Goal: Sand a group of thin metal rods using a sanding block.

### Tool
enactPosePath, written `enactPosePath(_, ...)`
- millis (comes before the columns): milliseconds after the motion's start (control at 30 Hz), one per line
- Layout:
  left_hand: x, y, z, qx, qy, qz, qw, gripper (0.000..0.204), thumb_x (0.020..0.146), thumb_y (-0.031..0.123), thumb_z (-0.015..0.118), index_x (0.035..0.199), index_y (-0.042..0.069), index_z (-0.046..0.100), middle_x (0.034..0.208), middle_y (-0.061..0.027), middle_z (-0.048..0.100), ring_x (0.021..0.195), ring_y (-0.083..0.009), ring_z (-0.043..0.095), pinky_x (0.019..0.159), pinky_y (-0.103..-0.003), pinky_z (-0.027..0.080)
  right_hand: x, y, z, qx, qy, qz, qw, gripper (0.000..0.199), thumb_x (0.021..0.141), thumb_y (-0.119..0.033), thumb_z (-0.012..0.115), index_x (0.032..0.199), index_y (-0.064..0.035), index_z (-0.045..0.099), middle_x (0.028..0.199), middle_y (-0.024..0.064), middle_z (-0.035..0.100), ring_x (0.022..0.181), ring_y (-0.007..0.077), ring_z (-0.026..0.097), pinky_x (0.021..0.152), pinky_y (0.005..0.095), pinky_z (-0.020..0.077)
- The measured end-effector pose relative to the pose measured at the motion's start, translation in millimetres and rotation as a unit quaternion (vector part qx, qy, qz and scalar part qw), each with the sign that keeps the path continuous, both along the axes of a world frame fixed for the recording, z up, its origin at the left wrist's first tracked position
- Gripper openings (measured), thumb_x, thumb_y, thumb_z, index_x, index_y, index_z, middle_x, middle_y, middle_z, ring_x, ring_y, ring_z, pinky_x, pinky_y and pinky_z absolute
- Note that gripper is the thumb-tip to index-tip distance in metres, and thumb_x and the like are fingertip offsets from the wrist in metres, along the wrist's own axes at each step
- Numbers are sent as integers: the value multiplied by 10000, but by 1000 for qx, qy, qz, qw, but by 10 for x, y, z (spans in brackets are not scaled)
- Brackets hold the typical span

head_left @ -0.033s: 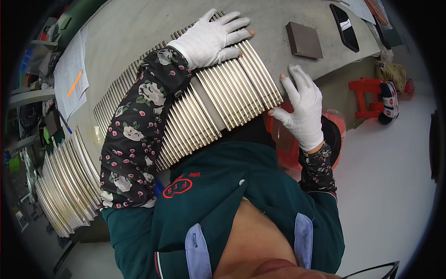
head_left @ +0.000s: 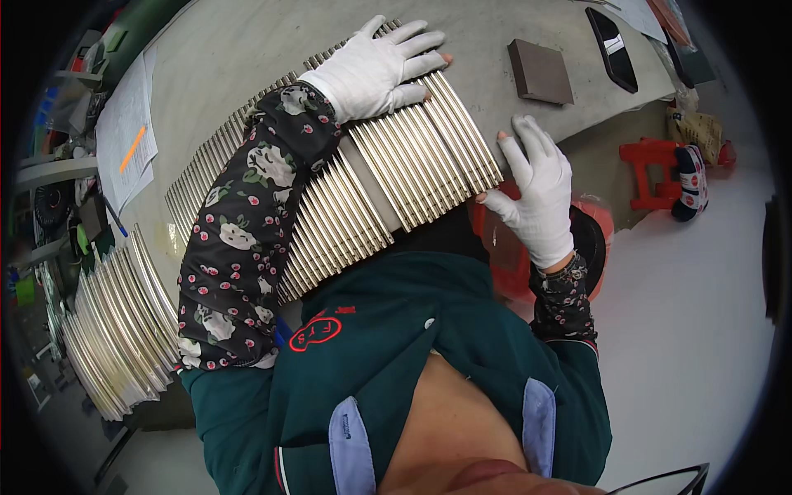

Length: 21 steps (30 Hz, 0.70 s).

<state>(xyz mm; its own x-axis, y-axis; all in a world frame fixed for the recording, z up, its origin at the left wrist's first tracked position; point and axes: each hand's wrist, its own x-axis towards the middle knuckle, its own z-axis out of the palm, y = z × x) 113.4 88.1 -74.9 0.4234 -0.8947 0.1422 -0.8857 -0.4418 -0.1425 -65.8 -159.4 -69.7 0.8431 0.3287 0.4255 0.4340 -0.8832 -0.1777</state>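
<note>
Slim shiny metal rods [head_left: 429,153] lie side by side in a wide row on the grey table, with a gap part-way along the row. My left hand [head_left: 367,78], in a white glove with bare thumb and index tips, lies spread over the far ends of the rods. Its flowered sleeve crosses the row and hides part of it. At the row's right end is my right hand [head_left: 535,186], gloved the same way, fingers apart and nothing visible in them. Its thumb tip is at or very close to the outermost rod; contact is unclear.
On the table [head_left: 247,41], a brown-grey block [head_left: 540,73] and a dark phone [head_left: 612,49] lie to the right, and papers [head_left: 128,132] with an orange strip to the left. More rods [head_left: 124,322] are stacked at lower left. A red stool [head_left: 652,173] stands at right.
</note>
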Motion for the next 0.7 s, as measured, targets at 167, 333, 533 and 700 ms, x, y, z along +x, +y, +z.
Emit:
enactPosePath(167, 12, -27, 3, 13, 3, 9, 1000, 554, 1005, 442, 415, 1493, 180, 404, 1586, -71, 335, 1482, -272, 264, 1197, -532, 201, 12, 2, -37, -1, -16, 5, 1000, 786, 665, -547, 737, 1210, -2, 580, 1286, 225, 549, 1209, 422, 521, 956, 513, 443)
enactPosePath(333, 1, -56, 12, 26, -7, 21, 999, 561, 1007, 460, 398, 1499, 190, 395, 1591, -63, 327, 1486, -270, 257, 1197, -540, 201, 22, 0, -42, 3, -12, 1, 1000, 773, 689, -561, 718, 1213, -9, 579, 1286, 221, 551, 1210, 422, 522, 959, 512, 441)
enactPosePath(533, 5, -69, 9, 41, -10, 26, 999, 556, 1011, 458, 390, 1501, 194, 389, 1595, -55, 319, 1487, -261, 257, 1196, -553, 201, -29, 71, -13, 8, -1, -16, 1000, 852, 561, -493, 832, 1217, -15, 572, 1297, 223, 545, 1229, 419, 512, 988, 526, 421)
enactPosePath(700, 11, -117, 7, 40, -16, 26, 999, 589, 1003, 498, 403, 1503, 186, 388, 1588, -88, 325, 1482, -280, 267, 1189, -562, 214, -42, 121, -24, 4, 16, -49, 999, 911, 532, -487, 852, 1254, -22, 550, 1321, 221, 527, 1254, 420, 492, 1026, 537, 397)
